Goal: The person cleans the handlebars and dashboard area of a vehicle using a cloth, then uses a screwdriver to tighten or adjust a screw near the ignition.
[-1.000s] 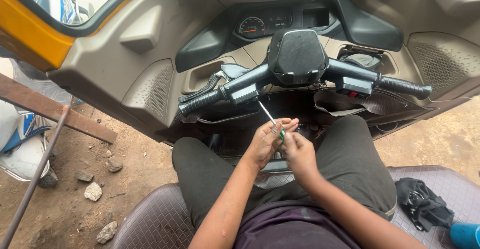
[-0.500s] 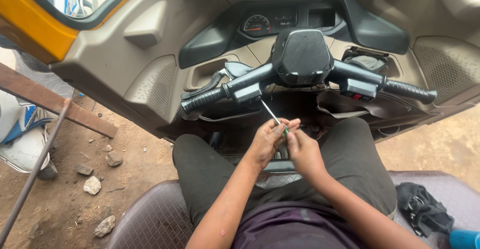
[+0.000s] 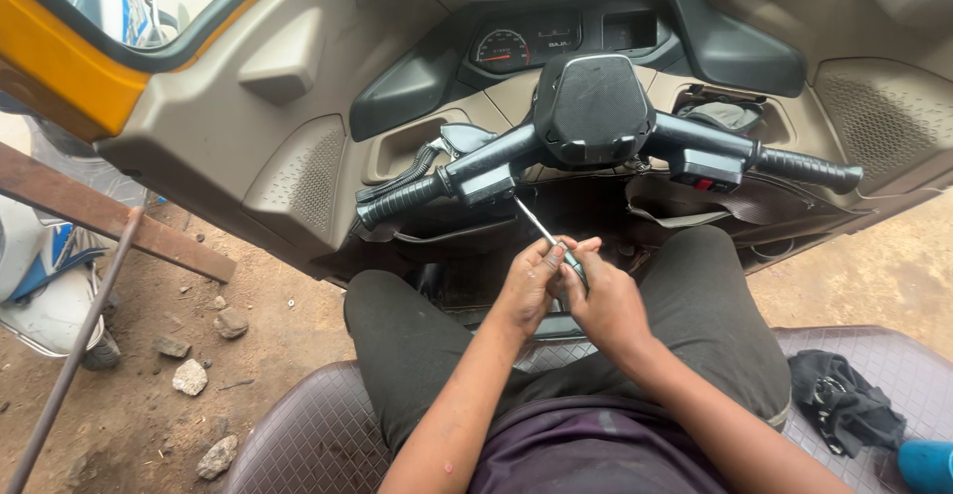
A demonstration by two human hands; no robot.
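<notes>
Both hands meet over my lap on a screwdriver (image 3: 541,228). Its thin metal shaft slants up and left, its tip at the underside of the switch housing (image 3: 488,184) on the left side of the black handlebar (image 3: 596,146). My right hand (image 3: 608,300) wraps the dark handle. My left hand (image 3: 526,283) pinches the shaft just above the handle with fingers and thumb. I sit on a brown quilted seat (image 3: 298,434) in dark trousers.
A beige dashboard with a speedometer (image 3: 504,49) rises behind the handlebar. A crumpled black cloth (image 3: 844,400) and a blue object (image 3: 928,464) lie on the seat at right. Left, the door opening shows dirt ground with stones (image 3: 189,377) and rusty metal bars (image 3: 99,216).
The hands and screwdriver stay in nearly the same place against the handlebar; only the view has shifted slightly.
</notes>
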